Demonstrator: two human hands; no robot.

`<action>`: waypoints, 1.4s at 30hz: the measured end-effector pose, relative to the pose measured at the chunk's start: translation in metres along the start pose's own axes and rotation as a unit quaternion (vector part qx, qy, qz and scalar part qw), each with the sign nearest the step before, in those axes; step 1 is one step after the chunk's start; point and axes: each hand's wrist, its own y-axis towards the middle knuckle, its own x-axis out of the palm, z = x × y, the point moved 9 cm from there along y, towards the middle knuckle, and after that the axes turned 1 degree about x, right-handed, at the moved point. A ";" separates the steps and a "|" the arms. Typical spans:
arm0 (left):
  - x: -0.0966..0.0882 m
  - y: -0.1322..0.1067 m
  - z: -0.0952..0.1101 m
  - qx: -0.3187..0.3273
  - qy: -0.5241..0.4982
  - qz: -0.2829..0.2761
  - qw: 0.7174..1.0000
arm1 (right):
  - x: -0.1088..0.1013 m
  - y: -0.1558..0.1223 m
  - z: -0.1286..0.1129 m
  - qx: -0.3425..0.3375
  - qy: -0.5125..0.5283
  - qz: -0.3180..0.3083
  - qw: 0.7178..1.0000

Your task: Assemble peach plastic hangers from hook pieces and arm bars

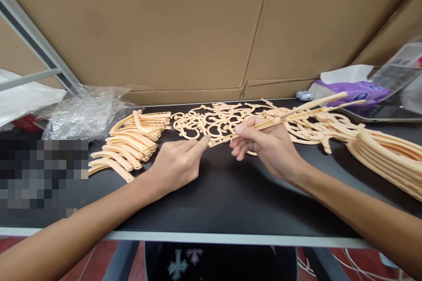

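Note:
My right hand (pixel 263 142) grips a long peach plastic hanger arm (pixel 306 112) that slants up to the right above the black table (pixel 231 197). My left hand (pixel 178 162) pinches the lower left end of that same piece, fingers closed around its tip. Behind both hands lies a loose heap of peach hook pieces (pixel 211 123). A stack of curved peach arms (pixel 132 142) sits left of my left hand. Another stack of curved arms (pixel 389 158) lies at the right edge.
A cardboard wall (pixel 211 26) closes off the back of the table. A crumpled clear plastic bag (pixel 82 114) lies at the back left. A purple tissue pack (pixel 352 88) and a phone or tablet (pixel 379 114) sit at the back right.

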 end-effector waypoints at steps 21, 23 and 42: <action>-0.004 0.004 0.007 0.029 0.060 -0.012 0.998 | 0.000 -0.002 0.004 0.038 0.003 0.019 0.999; -0.005 0.004 0.007 0.030 0.068 -0.010 0.997 | 0.000 -0.001 0.005 0.044 0.007 0.021 0.999; -0.008 0.009 -0.007 -0.030 -0.023 0.022 0.999 | 0.007 0.001 0.005 0.037 0.018 -0.010 0.999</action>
